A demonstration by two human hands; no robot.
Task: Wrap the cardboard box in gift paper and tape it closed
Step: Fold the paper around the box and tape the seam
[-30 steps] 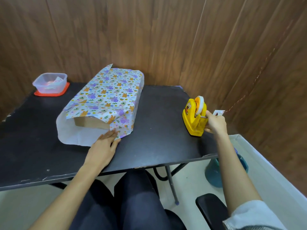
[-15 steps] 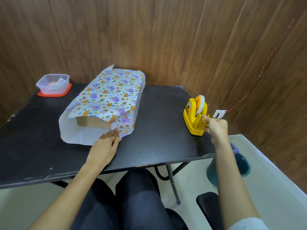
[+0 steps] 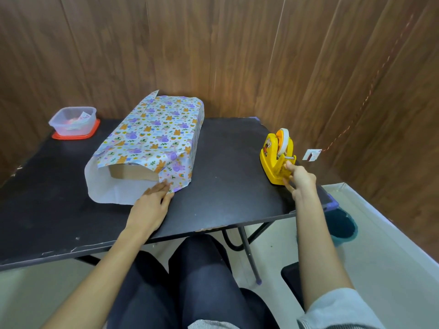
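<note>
The cardboard box (image 3: 133, 174) lies on the black table (image 3: 225, 167), covered by floral gift paper (image 3: 156, 129). Its near end is uncovered, with the white underside of the paper spread in front of it. My left hand (image 3: 153, 203) lies flat on the paper's near right corner and presses it to the table. A yellow tape dispenser (image 3: 273, 157) stands at the table's right edge. My right hand (image 3: 299, 181) is at the dispenser's near cutter end, thumb and fingers pinched together there. The clear tape itself is hard to make out.
A clear plastic container (image 3: 73, 119) on a red lid sits at the table's far left corner. Wood-panelled walls close in the back and right. A teal bin (image 3: 342, 225) stands on the floor under the table's right edge, beside a black chair part (image 3: 291, 275).
My right hand has moved from the dispenser's right side toward me, to its near end. My left hand has stayed on the paper corner.
</note>
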